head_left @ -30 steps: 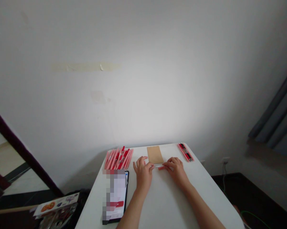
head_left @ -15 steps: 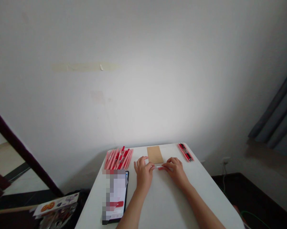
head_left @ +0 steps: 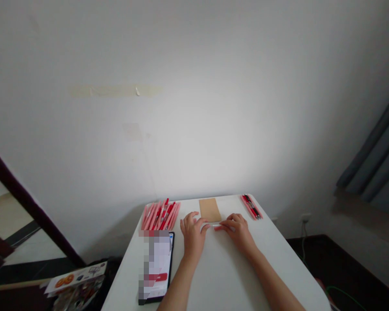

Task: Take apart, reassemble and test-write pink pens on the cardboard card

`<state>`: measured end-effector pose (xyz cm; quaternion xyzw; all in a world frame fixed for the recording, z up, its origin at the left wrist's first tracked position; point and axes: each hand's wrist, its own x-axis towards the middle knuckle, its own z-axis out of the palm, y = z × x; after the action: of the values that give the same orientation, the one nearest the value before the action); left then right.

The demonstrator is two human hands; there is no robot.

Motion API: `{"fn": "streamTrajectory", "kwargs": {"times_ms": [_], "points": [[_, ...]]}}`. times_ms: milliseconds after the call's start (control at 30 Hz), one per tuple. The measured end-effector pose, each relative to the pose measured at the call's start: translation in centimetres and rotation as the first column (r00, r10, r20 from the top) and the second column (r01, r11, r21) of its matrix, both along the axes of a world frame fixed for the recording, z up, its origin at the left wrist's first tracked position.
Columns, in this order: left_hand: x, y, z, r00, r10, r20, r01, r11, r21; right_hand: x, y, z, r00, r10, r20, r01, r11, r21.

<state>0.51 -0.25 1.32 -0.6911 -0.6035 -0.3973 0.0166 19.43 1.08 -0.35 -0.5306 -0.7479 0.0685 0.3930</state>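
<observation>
My right hand (head_left: 236, 229) pinches a slim pen (head_left: 216, 226), mostly hidden by the fingers; a whitish end and a bit of pink show on its left. My left hand (head_left: 193, 235) is just left of that end, its thumb and fingers apart, and I see nothing held in it. Right behind the hands lies a flat tan cardboard piece (head_left: 210, 210). A row of pink and red pens (head_left: 162, 215) lies at the table's back left. Several red and black pens (head_left: 251, 207) lie together at the back right.
The white table (head_left: 220, 276) stands against a pale wall. On its left side lies a phone (head_left: 158, 268) with a partly blurred screen. A box (head_left: 77, 276) and a bag are on the floor side at the lower left. A grey curtain (head_left: 375, 164) hangs at right.
My left hand has drawn slightly left, its thumb and forefinger parting from the pen's whitish end. The right hand stays almost in place with the pen.
</observation>
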Motion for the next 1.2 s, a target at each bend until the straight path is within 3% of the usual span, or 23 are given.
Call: {"fn": "streamTrajectory", "kwargs": {"times_ms": [367,567,967,1200], "points": [[-0.86,-0.29,0.47,0.933,0.279,-0.228,-0.273,0.960,0.059,0.82,0.86,-1.01,0.999,-0.032,-0.034,0.032,0.999,0.013],[-0.78,-0.26,0.23,0.893,0.357,-0.273,-0.358,0.932,0.046,0.83,0.69,-0.80,0.999,-0.030,-0.023,0.030,0.999,0.012],[-0.83,0.03,0.04,0.921,0.316,-0.227,-0.312,0.948,0.057,0.77,0.83,-0.98,0.999,-0.050,-0.010,0.050,0.999,0.019],[-0.64,0.06,0.34,0.971,0.202,-0.126,-0.200,0.979,0.030,0.73,0.70,-0.73,0.998,-0.045,-0.033,0.045,0.999,0.005]]}}
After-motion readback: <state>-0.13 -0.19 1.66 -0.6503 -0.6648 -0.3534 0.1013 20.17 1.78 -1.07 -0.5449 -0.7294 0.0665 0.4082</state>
